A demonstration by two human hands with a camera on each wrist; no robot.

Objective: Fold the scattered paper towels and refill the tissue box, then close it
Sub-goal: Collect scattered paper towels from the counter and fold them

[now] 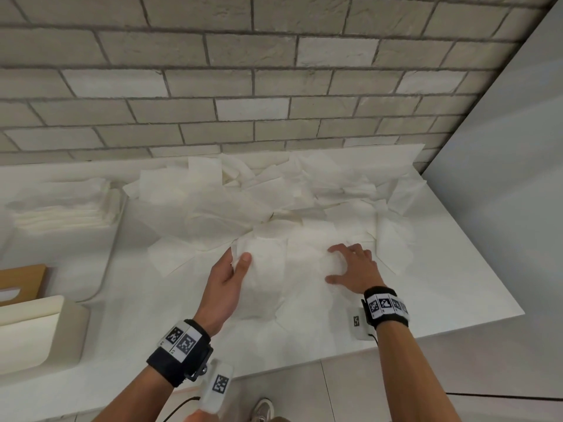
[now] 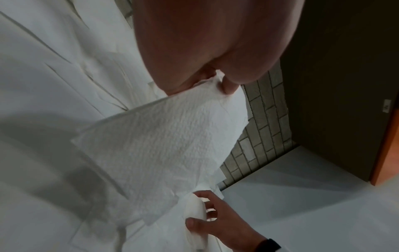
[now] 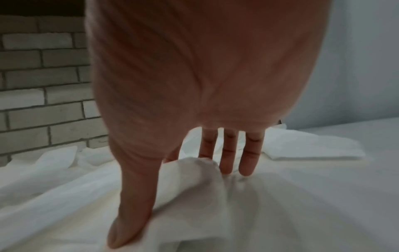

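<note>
While the left hand (image 1: 227, 278) pinches the edge of a paper towel (image 1: 265, 269) between thumb and fingers, lifting that side, the right hand (image 1: 353, 266) presses flat on the towel's other end with spread fingers. The towel lies on the white counter (image 1: 441, 287), just in front of the scattered pile (image 1: 243, 190); the tissue box (image 1: 39, 327) stands well left of it.

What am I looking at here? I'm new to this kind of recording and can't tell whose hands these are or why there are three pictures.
One person wears three cameras: one on the head, one on each wrist. The head view looks down at a white counter by a brick wall, covered with loose paper towels. The left hand pinches a lifted towel by its edge, clearest in the left wrist view. The right hand rests on the towels with fingers spread. A folded stack and a cream box sit at the left.
</note>
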